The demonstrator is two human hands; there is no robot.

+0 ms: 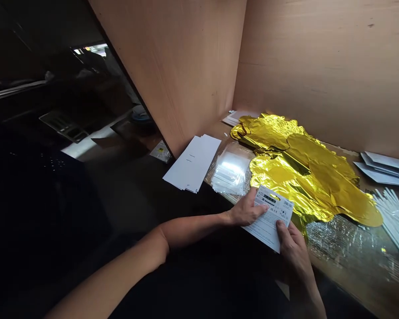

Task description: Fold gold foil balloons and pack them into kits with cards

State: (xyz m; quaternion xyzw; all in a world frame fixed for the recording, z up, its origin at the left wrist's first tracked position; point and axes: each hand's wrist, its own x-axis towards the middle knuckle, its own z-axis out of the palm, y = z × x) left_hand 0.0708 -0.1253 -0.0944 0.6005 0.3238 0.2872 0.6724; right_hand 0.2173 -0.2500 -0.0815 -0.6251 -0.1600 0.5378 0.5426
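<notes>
A white printed packaging card [264, 230] with small text, a barcode and a hang hole is held between both hands, just over the table's front edge. My left hand [248, 209] grips its left side, thumb lying across the print. On the right edge, my right hand [293, 243] pinches the card with the thumb on top. Gold foil balloons [286, 168] lie flat in a pile right behind the card. Clear plastic bags [231, 172] are stacked to the left of it, near my left hand.
White printed sheets [193, 163] lie at the left end of the table. White sticks [395, 219] and folded white cards [389, 168] are at the right. Wooden panels [319, 75] enclose the back and left side. Clear wrap [342, 241] covers the front tabletop.
</notes>
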